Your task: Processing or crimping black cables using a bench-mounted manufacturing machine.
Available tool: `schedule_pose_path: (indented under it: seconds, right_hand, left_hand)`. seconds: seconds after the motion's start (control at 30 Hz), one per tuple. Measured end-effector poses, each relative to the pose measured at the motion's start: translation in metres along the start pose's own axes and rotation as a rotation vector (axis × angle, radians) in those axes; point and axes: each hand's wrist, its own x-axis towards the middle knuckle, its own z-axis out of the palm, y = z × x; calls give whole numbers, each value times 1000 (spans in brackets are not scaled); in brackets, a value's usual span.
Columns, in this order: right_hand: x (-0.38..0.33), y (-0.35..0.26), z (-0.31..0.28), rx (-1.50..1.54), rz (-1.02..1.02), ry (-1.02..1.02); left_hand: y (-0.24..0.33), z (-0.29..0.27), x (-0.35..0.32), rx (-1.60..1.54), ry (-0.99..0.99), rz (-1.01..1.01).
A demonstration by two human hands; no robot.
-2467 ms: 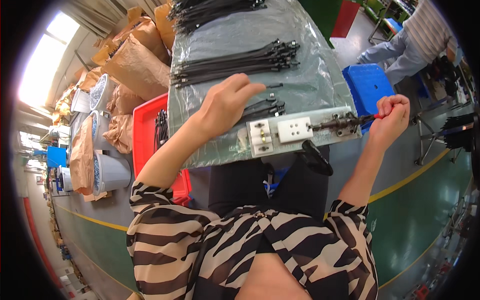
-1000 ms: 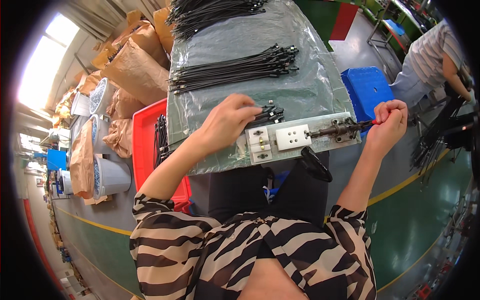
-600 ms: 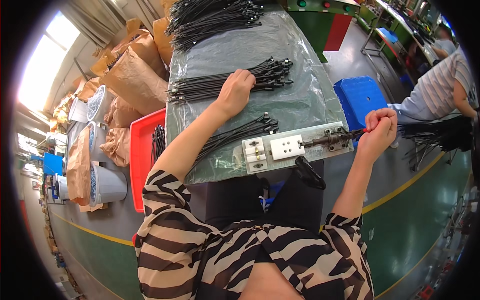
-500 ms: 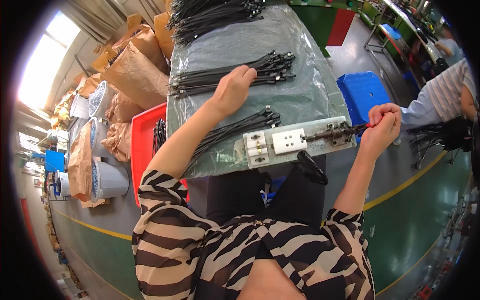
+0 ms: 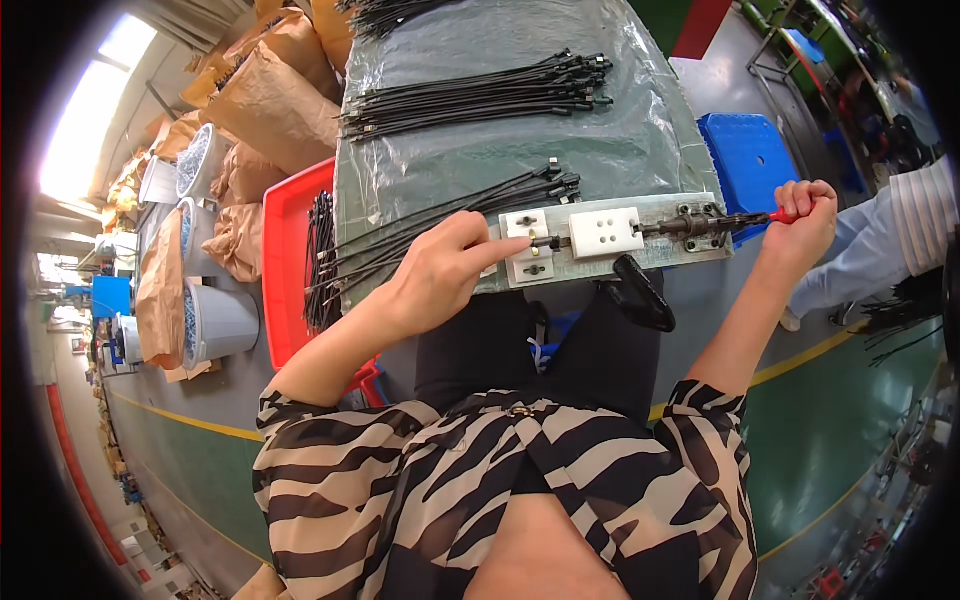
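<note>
At the near edge of the green table, a push-type toggle clamp [image 5: 690,228] is bolted to a metal plate [image 5: 590,268] with two white blocks. My right hand [image 5: 803,222] is closed round the clamp's red handle [image 5: 782,215]. My left hand [image 5: 440,268] reaches the left white block [image 5: 530,268], index finger stretched to its slot and the other fingers curled. At that fingertip the dark end of a black cable [image 5: 556,242] lies in the slot, pointing at the middle white block [image 5: 606,232]. The rest of this cable is hidden by the hand.
Bundles of black cables [image 5: 480,95] lie across the plastic-covered table [image 5: 480,160], one beside my left hand. A red tray [image 5: 285,240] with cables stands left, near paper sacks [image 5: 275,105] and grey buckets [image 5: 225,320]. A blue stool [image 5: 750,150] and another person [image 5: 890,230] are right.
My left hand has come from the far cable bundle back to the left white block, where a cable end now shows. My right hand stays on the red handle. The view has shifted.
</note>
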Motion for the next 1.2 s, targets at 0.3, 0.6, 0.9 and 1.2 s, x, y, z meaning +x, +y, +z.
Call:
schedule_pose_path:
  seconds: [0.3, 0.6, 0.9, 1.2]
  right_hand:
    - [-9, 4, 6, -10, -18, 2]
    - [-6, 10, 9, -5, -36, -13]
    - [-8, 15, 10, -5, -46, 2]
    - [-13, 20, 13, -3, -48, 13]
  left_hand:
    - [1, -4, -2, 116, -8, 17]
    - [3, -9, 6, 157, -144, -20]
    - [5, -7, 6, 189, -136, -28]
    - [1, -1, 1, 150, 2, -82]
